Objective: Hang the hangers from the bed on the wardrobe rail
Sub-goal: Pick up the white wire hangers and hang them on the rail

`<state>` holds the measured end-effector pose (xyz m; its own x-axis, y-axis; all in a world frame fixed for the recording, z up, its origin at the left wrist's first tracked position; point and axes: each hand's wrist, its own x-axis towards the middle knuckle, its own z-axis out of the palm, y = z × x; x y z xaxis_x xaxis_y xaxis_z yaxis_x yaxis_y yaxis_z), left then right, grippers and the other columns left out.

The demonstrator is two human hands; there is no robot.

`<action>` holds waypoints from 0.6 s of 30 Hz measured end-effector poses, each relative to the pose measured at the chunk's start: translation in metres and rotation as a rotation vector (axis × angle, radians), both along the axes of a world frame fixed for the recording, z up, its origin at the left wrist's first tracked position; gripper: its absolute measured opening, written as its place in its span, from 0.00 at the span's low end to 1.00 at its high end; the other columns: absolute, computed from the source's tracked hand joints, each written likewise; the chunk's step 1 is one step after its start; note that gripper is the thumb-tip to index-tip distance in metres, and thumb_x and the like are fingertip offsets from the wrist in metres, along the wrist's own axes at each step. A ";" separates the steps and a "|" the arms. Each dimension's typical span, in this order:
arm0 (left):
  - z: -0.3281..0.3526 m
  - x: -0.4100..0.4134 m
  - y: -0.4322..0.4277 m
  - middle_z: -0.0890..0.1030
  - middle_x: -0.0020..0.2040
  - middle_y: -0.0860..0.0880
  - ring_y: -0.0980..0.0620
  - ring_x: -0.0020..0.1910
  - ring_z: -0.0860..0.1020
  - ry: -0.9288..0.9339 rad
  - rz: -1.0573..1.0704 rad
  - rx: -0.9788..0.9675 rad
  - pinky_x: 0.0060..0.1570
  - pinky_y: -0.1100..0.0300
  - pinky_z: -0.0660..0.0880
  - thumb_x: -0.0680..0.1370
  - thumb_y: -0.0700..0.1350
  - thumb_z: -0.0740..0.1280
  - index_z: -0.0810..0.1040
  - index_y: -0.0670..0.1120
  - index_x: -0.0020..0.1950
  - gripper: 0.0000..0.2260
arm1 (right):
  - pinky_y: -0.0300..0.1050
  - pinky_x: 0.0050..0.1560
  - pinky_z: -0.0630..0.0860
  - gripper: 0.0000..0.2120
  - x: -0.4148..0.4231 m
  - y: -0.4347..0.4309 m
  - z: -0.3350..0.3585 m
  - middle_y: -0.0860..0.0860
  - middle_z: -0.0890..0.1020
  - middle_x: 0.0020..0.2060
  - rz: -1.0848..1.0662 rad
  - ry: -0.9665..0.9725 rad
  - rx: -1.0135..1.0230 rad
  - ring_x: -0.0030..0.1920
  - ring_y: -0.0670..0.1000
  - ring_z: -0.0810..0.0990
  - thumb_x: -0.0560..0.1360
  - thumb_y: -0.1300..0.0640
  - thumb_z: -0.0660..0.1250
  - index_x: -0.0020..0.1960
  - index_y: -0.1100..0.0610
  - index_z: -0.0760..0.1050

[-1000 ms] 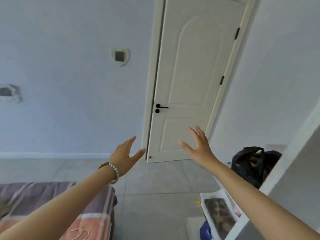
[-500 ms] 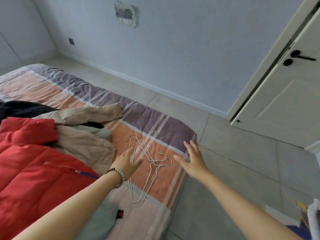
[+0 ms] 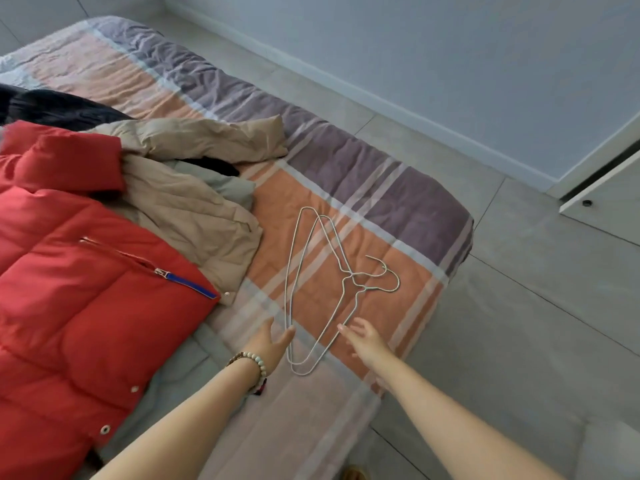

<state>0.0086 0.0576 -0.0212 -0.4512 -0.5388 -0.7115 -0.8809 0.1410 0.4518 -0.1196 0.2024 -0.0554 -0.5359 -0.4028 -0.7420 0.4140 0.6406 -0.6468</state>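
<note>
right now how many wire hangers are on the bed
2. One hanger and a second hanger lie overlapped on the bed near its corner, hooks pointing right. More could hide under the jackets.

You are looking at thin, pale wire hangers [image 3: 350,274] on the bed [image 3: 398,202], its cloth cover matt and wrinkled. The red jacket [image 3: 86,289] is quilted fabric, faintly glossy.

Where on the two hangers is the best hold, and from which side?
The hangers lie flat and overlapped on the bed, their necks meeting beside the hooks, which point toward the bed's edge. Probably best to pinch both necks together from above, on the edge side, with the right hand: one pinch there should lift both.
</note>
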 end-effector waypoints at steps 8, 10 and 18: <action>-0.047 0.017 0.006 0.62 0.74 0.45 0.47 0.72 0.63 -0.003 0.163 0.142 0.68 0.58 0.59 0.79 0.57 0.54 0.56 0.43 0.75 0.28 | 0.38 0.38 0.71 0.23 0.027 -0.030 -0.048 0.53 0.74 0.60 -0.106 -0.230 -0.051 0.46 0.50 0.76 0.78 0.58 0.63 0.70 0.60 0.62; -0.051 0.018 0.006 0.63 0.74 0.46 0.48 0.72 0.62 0.007 0.175 0.152 0.68 0.60 0.58 0.80 0.55 0.52 0.59 0.43 0.74 0.26 | 0.38 0.35 0.71 0.24 0.031 -0.035 -0.051 0.54 0.75 0.58 -0.118 -0.233 -0.054 0.39 0.47 0.76 0.78 0.61 0.64 0.71 0.60 0.62; -0.038 0.012 0.009 0.80 0.57 0.47 0.50 0.51 0.75 0.193 0.453 0.338 0.49 0.58 0.71 0.81 0.48 0.57 0.72 0.43 0.62 0.14 | 0.33 0.28 0.70 0.08 0.041 -0.047 -0.028 0.50 0.78 0.37 -0.172 -0.185 -0.154 0.31 0.46 0.74 0.79 0.65 0.60 0.55 0.56 0.71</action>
